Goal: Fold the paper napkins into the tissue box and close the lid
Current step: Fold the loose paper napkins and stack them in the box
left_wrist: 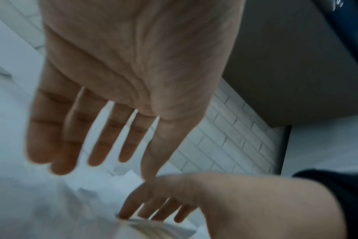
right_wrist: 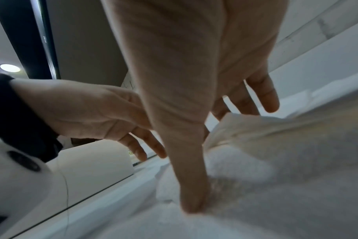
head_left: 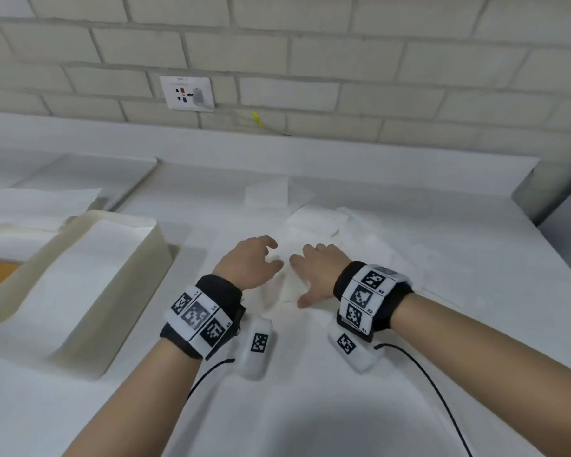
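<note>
The cream tissue box (head_left: pixel 152 245) stands open at the left with flat white napkins (head_left: pixel 89 268) inside. A loose pile of white napkins (head_left: pixel 327 225) lies in the middle of the white counter. My left hand (head_left: pixel 274 253) hovers at the pile's near left edge, its fingers (left_wrist: pixel 96 153) straight and spread, holding nothing. My right hand (head_left: pixel 305 275) rests on the pile beside it, with extended fingers (right_wrist: pixel 270 100) and the thumb tip (right_wrist: pixel 192 203) pressing a napkin (right_wrist: pixel 276 145) down. In the right wrist view the box (right_wrist: pixel 96 161) shows behind the left hand (right_wrist: pixel 92 113).
A small folded napkin (head_left: pixel 266 192) sits behind the pile. Flat paper sheets (head_left: pixel 37 206) and a white board (head_left: pixel 89 173) lie behind the box. The brick wall carries a socket (head_left: pixel 187 93). A grey column (head_left: pixel 548 179) bounds the counter at the right.
</note>
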A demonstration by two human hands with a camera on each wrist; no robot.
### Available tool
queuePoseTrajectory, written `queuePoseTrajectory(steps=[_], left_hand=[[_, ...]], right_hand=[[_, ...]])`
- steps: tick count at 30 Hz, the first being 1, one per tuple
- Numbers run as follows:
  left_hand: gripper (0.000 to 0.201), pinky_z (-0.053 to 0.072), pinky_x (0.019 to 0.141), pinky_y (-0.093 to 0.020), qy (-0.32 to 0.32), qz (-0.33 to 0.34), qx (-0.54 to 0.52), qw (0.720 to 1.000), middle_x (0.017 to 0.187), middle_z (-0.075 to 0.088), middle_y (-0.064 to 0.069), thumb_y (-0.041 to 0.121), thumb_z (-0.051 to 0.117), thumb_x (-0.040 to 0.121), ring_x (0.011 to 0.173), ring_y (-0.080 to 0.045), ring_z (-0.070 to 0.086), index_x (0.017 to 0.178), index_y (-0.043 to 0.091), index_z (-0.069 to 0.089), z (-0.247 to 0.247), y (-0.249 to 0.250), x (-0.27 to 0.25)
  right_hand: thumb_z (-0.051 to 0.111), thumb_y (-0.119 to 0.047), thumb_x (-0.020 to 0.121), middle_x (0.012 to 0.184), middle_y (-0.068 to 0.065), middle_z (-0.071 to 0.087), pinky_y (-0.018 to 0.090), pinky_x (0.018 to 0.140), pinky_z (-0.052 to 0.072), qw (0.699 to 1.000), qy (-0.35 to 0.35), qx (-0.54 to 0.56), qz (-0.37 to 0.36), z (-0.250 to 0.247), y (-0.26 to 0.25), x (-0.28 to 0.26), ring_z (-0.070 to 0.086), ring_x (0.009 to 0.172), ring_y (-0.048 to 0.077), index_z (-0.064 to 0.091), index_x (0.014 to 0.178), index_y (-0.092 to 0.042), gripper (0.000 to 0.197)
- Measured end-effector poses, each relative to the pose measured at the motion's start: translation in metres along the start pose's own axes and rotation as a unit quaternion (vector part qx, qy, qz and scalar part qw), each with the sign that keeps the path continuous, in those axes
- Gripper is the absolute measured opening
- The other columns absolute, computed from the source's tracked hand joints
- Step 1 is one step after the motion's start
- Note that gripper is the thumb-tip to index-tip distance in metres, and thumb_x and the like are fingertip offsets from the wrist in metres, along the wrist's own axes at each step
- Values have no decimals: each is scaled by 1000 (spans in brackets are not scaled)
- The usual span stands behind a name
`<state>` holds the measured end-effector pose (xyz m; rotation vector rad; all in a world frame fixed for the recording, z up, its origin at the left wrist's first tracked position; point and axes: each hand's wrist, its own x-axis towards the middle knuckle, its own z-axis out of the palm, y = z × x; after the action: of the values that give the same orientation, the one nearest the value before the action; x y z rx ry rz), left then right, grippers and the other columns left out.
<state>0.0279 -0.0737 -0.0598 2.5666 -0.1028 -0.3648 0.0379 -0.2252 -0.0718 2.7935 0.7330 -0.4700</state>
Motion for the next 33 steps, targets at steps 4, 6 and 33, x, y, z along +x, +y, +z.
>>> queuePoseTrajectory(steps=[4, 6, 33], left_hand=[[69, 39, 97, -31, -108, -21, 85, 990, 140, 44, -4, 35, 68, 83, 124, -21, 46, 142, 18, 36, 14, 7, 14], [72, 44, 92, -31, -139, -12, 118, 983, 131, 49, -3, 35, 75, 75, 116, -21, 50, 137, 19, 41, 20, 8, 15], [20, 40, 55, -23, 148, 94, -283, 943, 61, 60, 1, 21, 69, 85, 56, -13, 54, 68, 10, 66, 3, 24, 1]], right_hand=[[49, -39, 90, 122, 11, 50, 33, 84, 34, 999, 16, 30, -7, -2, 6, 5, 48, 112, 30, 45, 130, -19, 44], [44, -31, 94, 120, 10, 53, 32, 80, 35, 998, 25, 57, -8, -3, 10, 7, 51, 110, 29, 52, 126, -23, 34], [71, -15, 79, 98, -4, 63, 24, 85, 44, 814, 315, 488, -19, -31, 65, -25, 59, 93, 13, 60, 97, -16, 22]])
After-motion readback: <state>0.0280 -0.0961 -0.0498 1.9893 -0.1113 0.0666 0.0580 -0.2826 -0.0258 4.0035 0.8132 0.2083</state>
